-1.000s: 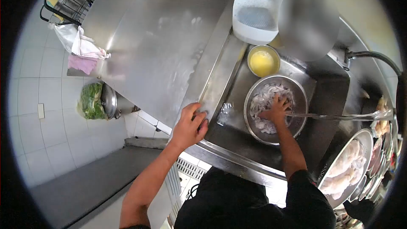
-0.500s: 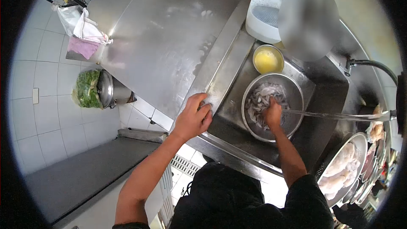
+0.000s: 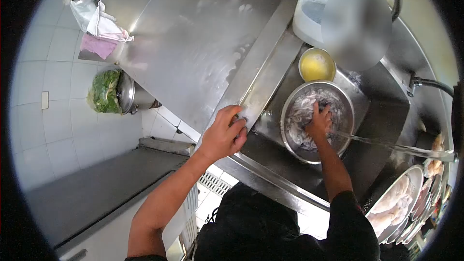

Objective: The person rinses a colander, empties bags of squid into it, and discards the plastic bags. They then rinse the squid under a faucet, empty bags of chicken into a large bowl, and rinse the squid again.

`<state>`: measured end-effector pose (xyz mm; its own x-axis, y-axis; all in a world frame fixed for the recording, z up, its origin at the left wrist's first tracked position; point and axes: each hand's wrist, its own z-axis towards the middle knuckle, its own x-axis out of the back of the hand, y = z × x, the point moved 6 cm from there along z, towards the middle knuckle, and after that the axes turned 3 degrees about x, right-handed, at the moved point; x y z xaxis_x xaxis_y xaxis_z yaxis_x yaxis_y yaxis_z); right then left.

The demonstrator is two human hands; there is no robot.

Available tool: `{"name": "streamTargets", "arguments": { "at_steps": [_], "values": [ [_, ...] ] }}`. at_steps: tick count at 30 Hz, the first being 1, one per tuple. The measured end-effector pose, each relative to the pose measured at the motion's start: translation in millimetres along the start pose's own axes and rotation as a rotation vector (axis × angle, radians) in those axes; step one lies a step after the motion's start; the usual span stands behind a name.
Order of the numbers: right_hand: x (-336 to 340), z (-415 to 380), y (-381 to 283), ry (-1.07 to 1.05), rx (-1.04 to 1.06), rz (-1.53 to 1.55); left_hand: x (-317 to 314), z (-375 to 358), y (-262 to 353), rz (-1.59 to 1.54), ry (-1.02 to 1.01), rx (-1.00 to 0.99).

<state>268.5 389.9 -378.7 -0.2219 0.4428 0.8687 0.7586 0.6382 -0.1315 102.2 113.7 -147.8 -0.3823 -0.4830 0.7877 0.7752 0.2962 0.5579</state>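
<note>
A metal bowl (image 3: 286, 126) stands in the sink, full of wet, pale grey strips (image 3: 300, 111) that look like cut seafood, with frothy water around them. My right hand (image 3: 319, 123) is inside it, fingers spread among the strips. A stream of water (image 3: 382, 142) runs in from the right and meets the bowl beside that hand. My left hand (image 3: 224, 134) is at the sink's front-left rim, its fingers curled in; I cannot tell what small dark thing, if any, is between them. Behind the bowl sits a smaller metal bowl (image 3: 316, 65) of yellow liquid.
Left of the sink (image 3: 263, 147) extends a steel counter (image 3: 188, 34). A white plastic container (image 3: 304, 24) stands at the back. Pale raw meat lies in a perforated metal colander (image 3: 416, 179) at right. A lidded pot (image 3: 126, 92) and bagged greens (image 3: 105, 92) are at far left.
My right hand has spread its fingers and turned among the strips, and the water in the bowl looks frothier. My left hand stays at the rim. The view has shifted slightly.
</note>
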Motion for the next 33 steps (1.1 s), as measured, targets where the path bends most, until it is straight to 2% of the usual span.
{"name": "streamTargets", "arguments": {
  "at_steps": [2, 5, 6, 10, 13, 17, 20, 23, 24, 26, 28, 31, 32, 33],
  "values": [
    [-3.7, 15.7, 0.1, 0.017, -0.018, 0.079, 0.0, 4.2, -3.8, 0.01, 0.007, -0.007],
    [-20.5, 28.9, 16.0, 0.286, 0.146, 0.207, 0.4, 0.1, -2.1, 0.006, -0.005, 0.0],
    [-1.4, 23.7, 12.6, 0.253, 0.134, 0.347, -0.1, 0.3, -1.9, 0.01, -0.002, 0.002],
    [-17.2, 45.5, 58.5, 0.345, -0.001, 0.751, 2.0, 1.8, -0.2, 0.013, 0.016, -0.01],
    [-18.9, 28.4, 82.4, 0.344, -0.278, 0.843, 1.9, 1.3, 0.6, -0.008, 0.002, -0.002],
    [-20.8, 5.0, 70.2, 0.127, -0.142, 0.224, 2.3, 2.7, -0.5, 0.001, 0.012, -0.004],
    [13.2, -27.6, -1.0, 0.136, 0.075, -0.098, 3.0, 2.9, 0.7, -0.004, 0.022, -0.015],
    [-22.1, 1.2, -25.7, 0.204, 0.184, -0.032, 3.4, 2.3, 0.9, -0.002, 0.021, -0.01],
    [-14.0, 4.9, -33.3, 0.272, 0.136, -0.07, 4.1, 4.5, 1.9, 0.011, 0.015, -0.01],
    [-35.4, 33.1, -20.5, 0.227, 0.131, 0.023, 2.0, 2.1, 0.9, 0.021, -0.003, -0.004],
    [-17.7, 30.7, -25.9, 0.197, 0.104, 0.049, -0.1, 1.4, -0.7, 0.02, -0.004, 0.001],
    [-17.5, 36.4, -4.4, 0.419, 0.217, 0.316, -0.1, 0.2, -0.9, 0.027, -0.004, 0.0],
    [-12.0, 31.1, 1.9, 0.57, 0.326, 0.429, 1.1, 1.3, 0.3, 0.022, 0.006, -0.004],
    [-18.8, 31.9, 19.3, 0.499, 0.208, 0.63, 2.3, 1.3, 2.2, 0.015, 0.009, -0.005]
  ]
}}
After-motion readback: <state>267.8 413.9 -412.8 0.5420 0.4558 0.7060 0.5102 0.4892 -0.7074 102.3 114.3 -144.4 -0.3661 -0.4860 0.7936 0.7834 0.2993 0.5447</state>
